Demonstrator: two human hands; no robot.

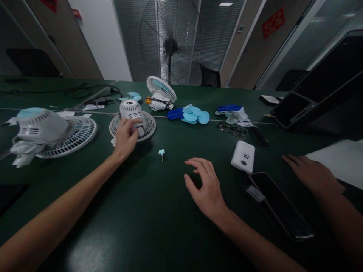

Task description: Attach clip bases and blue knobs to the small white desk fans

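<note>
My left hand (124,138) is closed round the lower side of a white fan motor housing (131,107), which stands on a round white grille (150,127) lying flat on the dark green table (119,211). My right hand (204,185) hovers just over the table nearer to me, fingers apart and curved, holding nothing. Between the two hands lies a small light-blue knob with a screw shaft (162,152). Light-blue fan blades (195,115) lie beyond it.
A second taken-apart fan (42,128) lies at the left and a third fan (160,92) further back. A white box-shaped device (243,156), a dark phone (280,206), glasses (231,129) and blue-white gloves (231,111) are on the right. Another person's hand (310,173) rests at the right edge.
</note>
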